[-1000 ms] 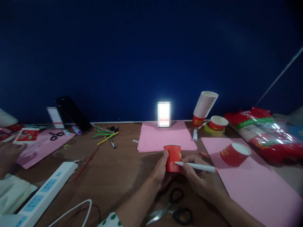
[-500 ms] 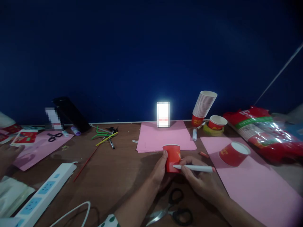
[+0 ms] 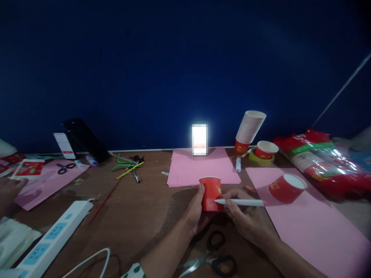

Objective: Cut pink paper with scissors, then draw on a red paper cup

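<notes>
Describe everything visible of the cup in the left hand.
The cup is red and looks like paper, with a pale rim, a bit of yellow print at its right edge and a paler, pinkish patch low on its side. It is roughly upright, mouth up, slightly narrower at the base. The left hand grips its side; a marker tip meets its front. Its inside is hidden.

The red, tapered paper cup (image 3: 210, 192), with a pale rim and yellow print on its right side, stood nearly upright in the left hand (image 3: 196, 211), mouth up. Its wall looked paler and pinkish low down. The slim, white, cylindrical marker (image 3: 247, 202) lay almost level in the right hand (image 3: 245, 219), its tip at that paler area.
</notes>
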Demonstrator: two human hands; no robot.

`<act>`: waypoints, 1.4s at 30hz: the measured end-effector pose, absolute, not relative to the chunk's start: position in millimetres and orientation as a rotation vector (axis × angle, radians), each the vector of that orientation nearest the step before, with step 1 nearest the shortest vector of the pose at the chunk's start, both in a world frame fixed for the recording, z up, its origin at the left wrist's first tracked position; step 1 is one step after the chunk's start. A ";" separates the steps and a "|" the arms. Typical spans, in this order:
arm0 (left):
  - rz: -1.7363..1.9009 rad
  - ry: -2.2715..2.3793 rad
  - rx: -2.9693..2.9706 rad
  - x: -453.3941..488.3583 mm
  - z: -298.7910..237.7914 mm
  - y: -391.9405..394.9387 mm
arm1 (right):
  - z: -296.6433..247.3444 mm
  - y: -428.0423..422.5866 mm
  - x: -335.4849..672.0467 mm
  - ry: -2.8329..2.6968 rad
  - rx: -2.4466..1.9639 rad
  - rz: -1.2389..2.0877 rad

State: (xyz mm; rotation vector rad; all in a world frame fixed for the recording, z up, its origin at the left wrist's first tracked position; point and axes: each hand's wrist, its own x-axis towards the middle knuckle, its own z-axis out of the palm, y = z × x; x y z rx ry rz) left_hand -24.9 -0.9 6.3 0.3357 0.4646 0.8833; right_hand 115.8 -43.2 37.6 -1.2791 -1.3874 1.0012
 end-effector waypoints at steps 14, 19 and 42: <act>0.880 0.465 0.315 -24.5 3.2 0.3 | 47.0 -45.1 112.0 -1.388 -1.302 0.997; 0.848 0.469 0.355 -24.9 1.6 0.2 | 55.5 -46.5 111.2 -1.542 -1.348 0.795; 0.894 0.488 0.427 -24.6 2.0 -1.7 | 59.3 -47.4 112.6 -1.644 -1.354 0.647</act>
